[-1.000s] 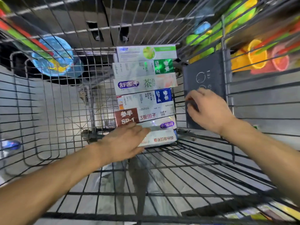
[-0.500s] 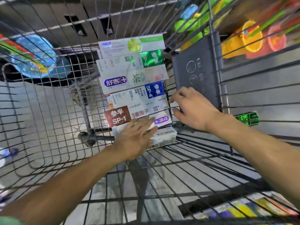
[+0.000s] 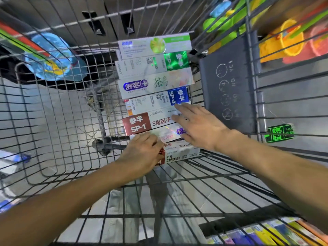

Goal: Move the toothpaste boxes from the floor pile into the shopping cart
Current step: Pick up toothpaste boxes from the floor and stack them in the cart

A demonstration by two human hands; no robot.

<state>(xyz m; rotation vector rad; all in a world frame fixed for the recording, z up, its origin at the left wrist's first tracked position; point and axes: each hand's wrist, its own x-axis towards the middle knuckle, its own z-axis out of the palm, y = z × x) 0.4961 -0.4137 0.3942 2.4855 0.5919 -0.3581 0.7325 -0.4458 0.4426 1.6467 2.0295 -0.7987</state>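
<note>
You are working inside the cart [image 3: 53,132], squaring a row of boxes [image 3: 156,96] lying flat side by side on its wire floor, beside the grey panel [image 3: 229,82] on the right wall. I am counting 7 boxes in the row. Your left hand [image 3: 142,157] is curling over the left end of the nearest box [image 3: 179,153], knuckles bent and fingertips hidden, so whether it is pinching or only pressing I cannot tell. Your right hand [image 3: 198,125] is lying spread and flat, fingers straight, touching the right ends of the red box [image 3: 142,124] and its neighbours. In my judgement the step is alignment: the nearest box is sitting further right than the others. Be pushing it leftward with the flat right palm while the left hand is acting as a stop; be keeping pressure low, since thin cartons dent and could slip between wires. More boxes [image 3: 262,231] are showing below the cart, lower right.
</note>
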